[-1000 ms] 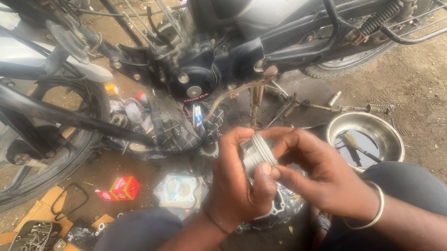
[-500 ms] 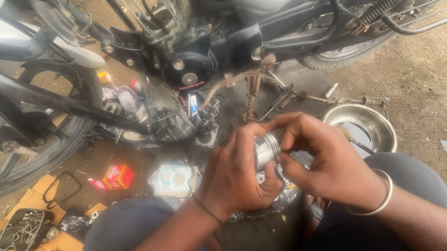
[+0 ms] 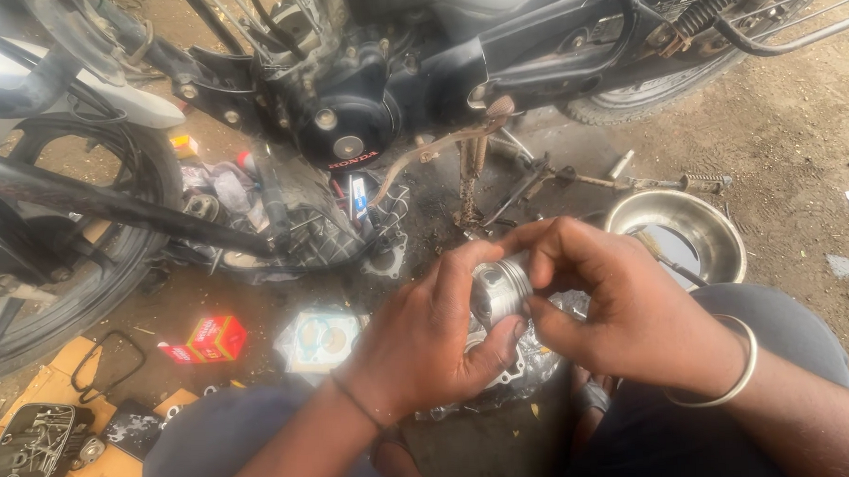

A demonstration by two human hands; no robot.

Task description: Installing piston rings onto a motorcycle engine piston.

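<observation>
The piston [image 3: 501, 287], a short grey metal cylinder, is held in both hands above the person's knees, in front of the motorcycle engine [image 3: 345, 128]. The left hand [image 3: 428, 346] is closed around its lower and near side, thumb pressed against the bottom edge. The right hand [image 3: 624, 307] is closed on the ring end, with its fingers curled over the top and its thumb below.

Orientation: the piston's long axis lies roughly level and runs left to right as seen from the engine. The open skirt end faces the left hand; the grooved ring end points into the right palm.

Progress, as a judgement: the engine appears opened, since a finned cylinder part [image 3: 321, 233] lies on the ground below the engine and a valve cover [image 3: 37, 445] rests on cardboard well to the left. The piston is out of the engine and is being handled at its ring grooves. Whether rings are fitted cannot be told. Refitting to the engine looks not yet begun

A steel bowl [image 3: 678, 234] stands to the right below the engine
</observation>
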